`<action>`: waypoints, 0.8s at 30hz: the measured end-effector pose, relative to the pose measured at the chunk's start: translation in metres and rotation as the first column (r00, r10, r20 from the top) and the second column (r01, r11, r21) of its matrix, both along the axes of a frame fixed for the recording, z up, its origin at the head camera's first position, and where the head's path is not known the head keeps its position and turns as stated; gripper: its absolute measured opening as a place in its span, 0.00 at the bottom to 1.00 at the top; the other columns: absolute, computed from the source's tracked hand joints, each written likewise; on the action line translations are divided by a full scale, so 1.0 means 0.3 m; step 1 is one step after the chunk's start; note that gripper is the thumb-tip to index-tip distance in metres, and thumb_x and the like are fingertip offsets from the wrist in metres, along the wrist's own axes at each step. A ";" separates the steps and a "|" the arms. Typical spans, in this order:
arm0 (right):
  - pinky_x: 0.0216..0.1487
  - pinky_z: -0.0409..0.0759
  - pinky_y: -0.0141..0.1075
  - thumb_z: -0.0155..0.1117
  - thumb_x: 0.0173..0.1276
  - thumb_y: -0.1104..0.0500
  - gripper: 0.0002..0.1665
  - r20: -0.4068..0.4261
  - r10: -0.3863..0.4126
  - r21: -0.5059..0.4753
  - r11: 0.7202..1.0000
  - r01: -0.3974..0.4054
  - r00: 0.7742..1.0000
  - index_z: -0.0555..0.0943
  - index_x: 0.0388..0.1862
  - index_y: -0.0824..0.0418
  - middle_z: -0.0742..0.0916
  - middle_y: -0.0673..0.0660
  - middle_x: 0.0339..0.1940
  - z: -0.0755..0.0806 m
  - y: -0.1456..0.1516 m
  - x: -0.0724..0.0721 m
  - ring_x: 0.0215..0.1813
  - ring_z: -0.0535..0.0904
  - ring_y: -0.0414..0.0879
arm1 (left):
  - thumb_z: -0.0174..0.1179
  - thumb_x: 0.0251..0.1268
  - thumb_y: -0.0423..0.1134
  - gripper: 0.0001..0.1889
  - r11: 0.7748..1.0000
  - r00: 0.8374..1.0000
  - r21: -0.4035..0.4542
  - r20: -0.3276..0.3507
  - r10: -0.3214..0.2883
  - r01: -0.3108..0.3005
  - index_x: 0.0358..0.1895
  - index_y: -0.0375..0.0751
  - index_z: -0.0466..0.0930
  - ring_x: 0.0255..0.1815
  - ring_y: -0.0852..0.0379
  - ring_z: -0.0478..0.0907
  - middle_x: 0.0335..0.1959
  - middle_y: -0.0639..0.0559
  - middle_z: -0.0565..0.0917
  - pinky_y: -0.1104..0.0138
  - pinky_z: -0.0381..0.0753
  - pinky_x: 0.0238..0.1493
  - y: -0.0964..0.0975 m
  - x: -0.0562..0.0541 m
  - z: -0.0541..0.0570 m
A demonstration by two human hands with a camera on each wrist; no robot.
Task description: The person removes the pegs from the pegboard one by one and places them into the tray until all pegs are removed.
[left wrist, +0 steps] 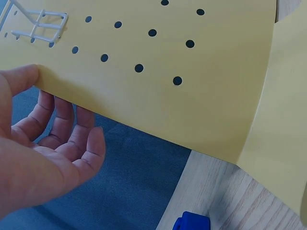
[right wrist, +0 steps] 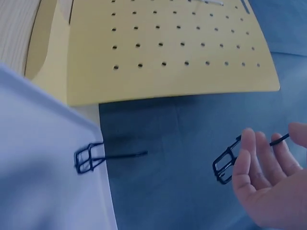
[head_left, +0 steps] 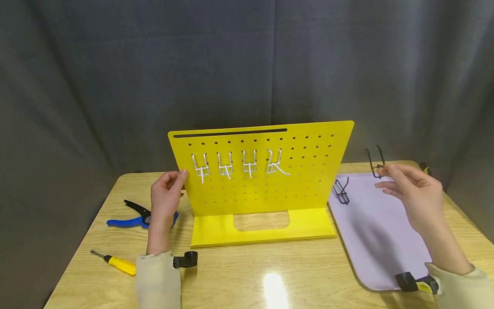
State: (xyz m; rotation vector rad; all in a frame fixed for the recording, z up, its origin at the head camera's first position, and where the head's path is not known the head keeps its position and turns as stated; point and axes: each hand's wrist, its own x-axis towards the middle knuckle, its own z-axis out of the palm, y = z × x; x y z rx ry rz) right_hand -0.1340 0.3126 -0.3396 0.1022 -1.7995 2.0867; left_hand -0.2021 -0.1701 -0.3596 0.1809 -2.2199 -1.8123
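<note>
A yellow pegboard (head_left: 305, 189) stands upright on its folded base, and several white wire hooks (head_left: 249, 165) hang in a row on it. The rightmost white hook (head_left: 275, 165) has its prong slanting to the right. At the board's left edge my left hand (head_left: 164, 197) grips the sheet, thumb in front and fingers behind. My right hand (head_left: 418, 201) pinches a black wire hook (right wrist: 218, 167) in the air over the far part of the lilac tray (head_left: 386, 223). Another black wire hook (head_left: 341, 196) lies at the tray's far left corner.
Blue-handled pliers (head_left: 127, 222) lie left of the board, partly behind my left wrist. Nearer the front is a yellow screwdriver (head_left: 121, 265). A black and yellow object (head_left: 423, 167) shows behind my right hand. Grey curtain (head_left: 231, 77) backs the wooden table (head_left: 227, 274).
</note>
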 end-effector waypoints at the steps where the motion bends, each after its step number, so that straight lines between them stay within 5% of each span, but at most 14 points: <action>1: 0.36 0.82 0.30 0.62 0.68 0.65 0.10 0.019 -0.013 0.010 1.000 0.013 1.000 0.83 0.46 0.67 0.89 0.51 0.37 -0.002 0.008 -0.001 0.32 0.87 0.43 | 0.56 0.69 0.52 0.21 1.000 1.000 0.002 0.000 0.000 0.000 0.47 0.34 0.77 0.37 0.59 0.75 0.37 0.53 0.77 0.63 0.74 0.44 -0.001 0.000 -0.001; 16: 0.31 0.82 0.29 0.64 0.67 0.61 0.05 0.189 -0.022 -0.029 0.999 0.028 0.982 0.86 0.39 0.57 0.89 0.48 0.32 -0.079 0.138 -0.054 0.28 0.87 0.44 | 0.56 0.69 0.51 0.21 1.000 1.000 0.001 -0.006 -0.002 0.002 0.45 0.33 0.77 0.41 0.50 0.75 0.37 0.51 0.76 0.60 0.74 0.45 -0.002 0.004 -0.004; 24: 0.31 0.81 0.28 0.63 0.68 0.54 0.04 0.342 0.003 0.016 1.000 -0.009 0.940 0.84 0.37 0.49 0.88 0.42 0.32 -0.135 0.184 -0.074 0.29 0.86 0.41 | 0.56 0.69 0.52 0.21 1.000 1.000 0.008 0.010 0.004 -0.004 0.46 0.33 0.77 0.40 0.52 0.74 0.38 0.49 0.77 0.60 0.73 0.46 -0.002 0.007 -0.002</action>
